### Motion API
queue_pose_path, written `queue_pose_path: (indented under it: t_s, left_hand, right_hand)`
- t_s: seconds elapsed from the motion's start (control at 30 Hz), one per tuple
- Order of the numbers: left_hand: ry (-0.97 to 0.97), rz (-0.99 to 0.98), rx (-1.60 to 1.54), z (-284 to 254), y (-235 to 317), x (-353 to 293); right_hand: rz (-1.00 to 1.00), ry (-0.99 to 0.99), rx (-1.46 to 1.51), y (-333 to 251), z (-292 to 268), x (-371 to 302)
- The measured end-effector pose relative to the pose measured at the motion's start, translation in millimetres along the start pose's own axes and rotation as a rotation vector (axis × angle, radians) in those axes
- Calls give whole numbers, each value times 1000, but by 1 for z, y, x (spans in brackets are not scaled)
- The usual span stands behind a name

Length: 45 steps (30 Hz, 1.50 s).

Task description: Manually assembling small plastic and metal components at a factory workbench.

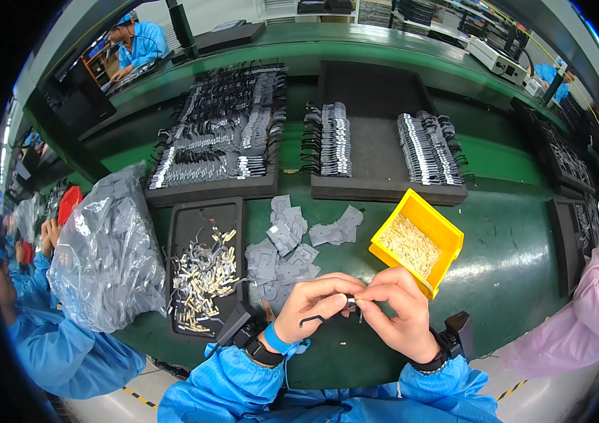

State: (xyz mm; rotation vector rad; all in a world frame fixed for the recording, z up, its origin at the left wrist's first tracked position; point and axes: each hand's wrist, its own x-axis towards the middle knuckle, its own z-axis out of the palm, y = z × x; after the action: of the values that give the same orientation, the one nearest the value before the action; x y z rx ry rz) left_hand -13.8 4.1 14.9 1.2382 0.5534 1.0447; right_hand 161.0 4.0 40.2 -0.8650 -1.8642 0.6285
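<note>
My left hand [308,304] and my right hand [399,316] meet over the near part of the green table. Between the fingertips is a small dark-and-silver part [350,303], mostly hidden by the fingers. From my left hand sticks out a short black cable [310,320], bent at its end. The left fingers are closed round the part, while the right thumb and forefinger pinch at its other side. Just beyond lie loose flat grey pieces [271,264]. A yellow bin [452,242] of small cream-coloured pieces [408,243] stands close to my right hand.
Left of the grey pieces, a black tray [179,220] holds small gold-and-white parts with cables. Beside it sits a clear bag [109,261] of grey pieces. Farther back, two black foam trays [215,189] [384,189] carry rows of cabled parts. Co-workers sit on both sides.
</note>
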Motion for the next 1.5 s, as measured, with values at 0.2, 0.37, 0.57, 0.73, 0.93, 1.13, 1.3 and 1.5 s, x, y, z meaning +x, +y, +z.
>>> queue_pose_path:
  t_s: [0.2, 0.37, 0.57, 0.73, 0.93, 1.13, 1.3, 1.5]
  left_hand:
    - [12, 81, -42, 1, -1, 0]
    - [70, 137, 79, 2, 0, -1]
    - [129, 151, 140, 2, -2, -1]
    - [161, 120, 211, 2, 0, -1]
    - [173, 169, 195, 4, 5, 1]
    - [158, 188, 168, 3, 3, 0]
    - [158, 108, 112, 4, 1, 0]
    - [131, 116, 122, 2, 2, -1]
  right_hand:
    - [-125, 34, -67, -2, 1, 3]
    - [-156, 51, -94, 0, 2, 2]
    - [-159, 81, -147, 0, 3, 2]
    - [-89, 64, -109, 0, 0, 0]
    - [-9, 7, 48, 2, -4, 1]
    - [-13, 20, 46, 2, -1, 2]
    - [-116, 25, -80, 3, 0, 3]
    - [-122, 40, -46, 1, 4, 1]
